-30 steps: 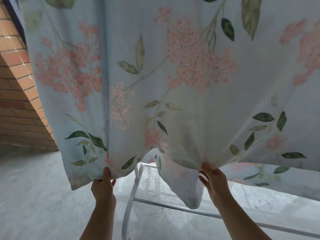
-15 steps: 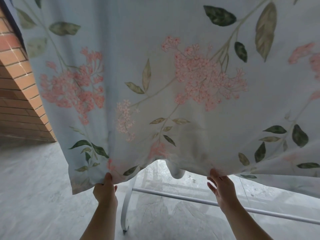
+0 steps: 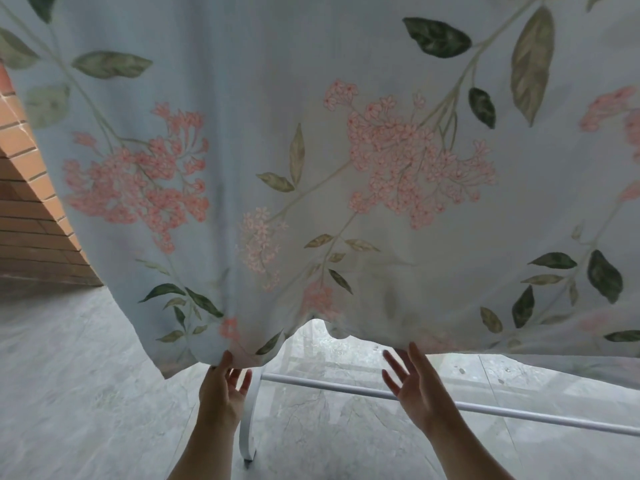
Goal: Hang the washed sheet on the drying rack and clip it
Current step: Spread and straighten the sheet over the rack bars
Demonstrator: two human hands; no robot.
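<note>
Head view: pale blue fabric sheet with pink blossoms and green leaves (image 3: 311,133) hangs across upper frame, hem just above both hands. At hem, left hand (image 3: 221,389): grip spread, thumb tip touching cloth. At hem, right hand (image 3: 415,389): grip spread, fingertips near edge, pinching nothing. Behind hands, white metal rack rail (image 3: 346,385) low over grey marble floor (image 3: 69,393); red brick wall (image 3: 31,220) at left.

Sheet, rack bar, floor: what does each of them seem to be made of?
Sheet: thin woven cloth, probably cotton, matte; light shows through and it drapes in folds. Rack bar: likely painted metal tube, smooth, white with soft sheen. Floor: grey veined stone or stone-look tile, polished; it reflects light.
</note>
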